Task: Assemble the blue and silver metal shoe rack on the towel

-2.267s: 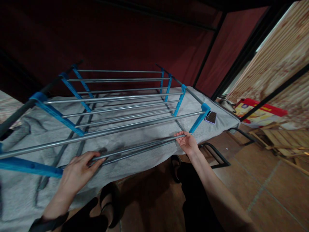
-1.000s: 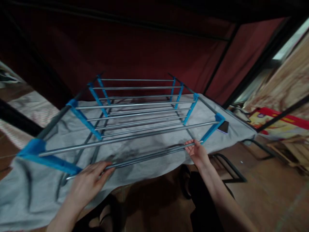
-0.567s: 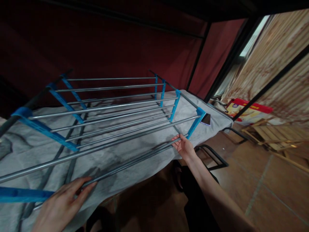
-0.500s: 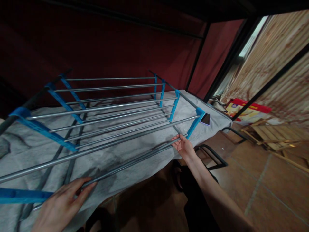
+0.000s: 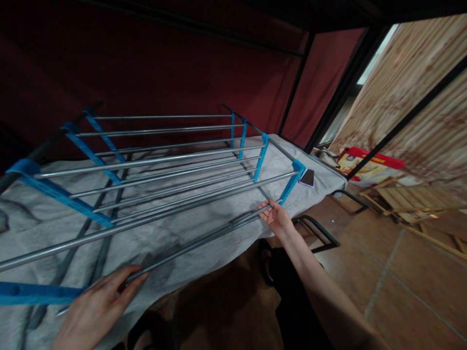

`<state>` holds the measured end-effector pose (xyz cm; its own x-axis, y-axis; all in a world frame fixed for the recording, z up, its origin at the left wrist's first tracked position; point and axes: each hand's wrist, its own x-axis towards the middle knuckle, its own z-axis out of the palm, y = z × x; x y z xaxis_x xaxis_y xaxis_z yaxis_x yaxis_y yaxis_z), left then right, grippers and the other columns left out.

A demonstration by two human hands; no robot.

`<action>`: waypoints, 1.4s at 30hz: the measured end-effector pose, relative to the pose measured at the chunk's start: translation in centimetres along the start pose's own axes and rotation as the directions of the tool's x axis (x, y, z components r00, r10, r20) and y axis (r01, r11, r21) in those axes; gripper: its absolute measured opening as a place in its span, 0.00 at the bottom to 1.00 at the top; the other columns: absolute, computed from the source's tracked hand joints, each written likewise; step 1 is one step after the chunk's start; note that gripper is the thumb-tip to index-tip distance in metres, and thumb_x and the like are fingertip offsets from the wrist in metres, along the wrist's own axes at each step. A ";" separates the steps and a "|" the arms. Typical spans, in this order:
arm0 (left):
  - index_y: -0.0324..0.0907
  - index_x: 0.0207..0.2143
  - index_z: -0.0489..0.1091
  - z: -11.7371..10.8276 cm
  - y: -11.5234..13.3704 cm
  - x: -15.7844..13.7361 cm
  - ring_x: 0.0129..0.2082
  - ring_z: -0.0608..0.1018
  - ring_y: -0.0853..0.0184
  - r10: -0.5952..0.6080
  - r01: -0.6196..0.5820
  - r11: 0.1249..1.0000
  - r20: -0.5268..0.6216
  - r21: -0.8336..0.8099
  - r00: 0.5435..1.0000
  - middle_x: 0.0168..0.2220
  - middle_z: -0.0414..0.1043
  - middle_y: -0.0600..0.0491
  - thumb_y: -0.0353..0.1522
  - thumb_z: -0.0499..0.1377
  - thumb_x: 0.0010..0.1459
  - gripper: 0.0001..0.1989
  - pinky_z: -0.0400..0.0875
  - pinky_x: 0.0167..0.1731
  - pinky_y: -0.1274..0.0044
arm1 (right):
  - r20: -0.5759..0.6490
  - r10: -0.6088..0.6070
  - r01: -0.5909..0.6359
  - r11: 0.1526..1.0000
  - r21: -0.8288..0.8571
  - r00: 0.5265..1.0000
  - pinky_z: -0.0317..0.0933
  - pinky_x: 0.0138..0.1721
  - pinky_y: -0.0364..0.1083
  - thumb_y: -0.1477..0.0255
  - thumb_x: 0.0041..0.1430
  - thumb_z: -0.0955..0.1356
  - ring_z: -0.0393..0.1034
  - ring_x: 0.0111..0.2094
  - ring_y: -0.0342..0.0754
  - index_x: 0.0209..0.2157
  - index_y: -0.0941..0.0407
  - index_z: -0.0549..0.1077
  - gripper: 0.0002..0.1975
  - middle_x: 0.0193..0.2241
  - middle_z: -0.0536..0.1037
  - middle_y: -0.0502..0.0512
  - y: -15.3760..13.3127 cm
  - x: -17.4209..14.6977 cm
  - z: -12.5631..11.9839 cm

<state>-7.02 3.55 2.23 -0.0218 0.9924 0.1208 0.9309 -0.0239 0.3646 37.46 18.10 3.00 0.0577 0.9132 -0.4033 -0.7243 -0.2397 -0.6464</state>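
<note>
A rack of grey metal tubes (image 5: 171, 158) joined by blue plastic brackets (image 5: 260, 158) lies on a grey cloth (image 5: 204, 265). Along its near side runs a thin metal tube (image 5: 193, 247). My left hand (image 5: 100, 304) is closed around this tube toward its left end, with the tip poking out behind the hand. Farther right, my right hand (image 5: 275, 217) pinches the same tube close to the front right bracket (image 5: 290, 182). At the lower left, another blue bracket (image 5: 40, 293) sits beside my left hand.
A phone (image 5: 307, 178) lies on the cloth right of the rack. Beyond are a red and yellow box (image 5: 368, 165) and a folded wooden item (image 5: 412, 197) on the tiled floor. A black metal frame (image 5: 315, 233) stands by my right forearm. Dark red panels rise behind.
The view has shifted slightly. My left hand and the left end of the tube sit a little farther right; my right hand keeps its pinch near the right bracket.
</note>
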 end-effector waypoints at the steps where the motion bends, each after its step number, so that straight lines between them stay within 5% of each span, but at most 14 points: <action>1: 0.54 0.36 0.76 -0.1 0.1 0.1 0.36 0.84 0.55 0.004 -0.004 1.000 0.000 0.001 1.000 0.38 0.83 0.56 0.51 0.51 0.53 0.19 0.79 0.37 0.69 | 0.003 -0.001 0.001 1.000 0.000 1.000 0.73 0.32 0.42 0.78 0.66 0.60 0.77 0.26 0.43 0.30 0.56 0.71 0.12 0.23 0.78 0.50 0.0 0.0 0.0; 14: 0.51 0.36 0.74 -0.7 1.5 0.5 0.30 0.84 0.60 0.134 -0.133 0.991 -0.076 0.024 0.988 0.35 0.83 0.57 0.54 0.49 0.58 0.22 0.76 0.27 0.74 | 0.037 -0.012 0.013 1.000 -0.012 0.999 0.74 0.30 0.42 0.78 0.63 0.62 0.77 0.27 0.44 0.31 0.56 0.71 0.08 0.24 0.79 0.50 0.0 0.5 -0.5; 29: 0.42 0.46 0.72 0.3 3.3 -0.3 0.42 0.81 0.59 0.209 -0.205 0.954 0.007 0.220 0.978 0.42 0.80 0.48 0.44 0.47 0.69 0.20 0.72 0.44 0.70 | -0.012 -0.014 0.013 0.995 -0.100 1.000 0.76 0.35 0.44 0.80 0.53 0.64 0.78 0.32 0.45 0.32 0.57 0.72 0.07 0.28 0.78 0.52 -0.5 0.6 -1.7; 42: 0.44 0.40 0.70 0.7 4.7 -0.4 0.33 0.76 0.63 0.322 -0.289 0.882 -0.029 0.373 0.946 0.31 0.73 0.52 0.39 0.48 0.70 0.14 0.63 0.34 0.71 | -0.090 -0.010 -0.004 0.988 -0.154 0.996 0.77 0.37 0.46 0.81 0.62 0.60 0.79 0.35 0.45 0.33 0.57 0.71 0.11 0.30 0.78 0.52 -0.7 0.8 -2.3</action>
<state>-2.35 3.14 3.24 0.2687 0.9278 0.2588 0.9631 -0.2629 -0.0575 39.59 18.26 1.69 0.1266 0.8820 -0.4538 -0.6101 -0.2915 -0.7367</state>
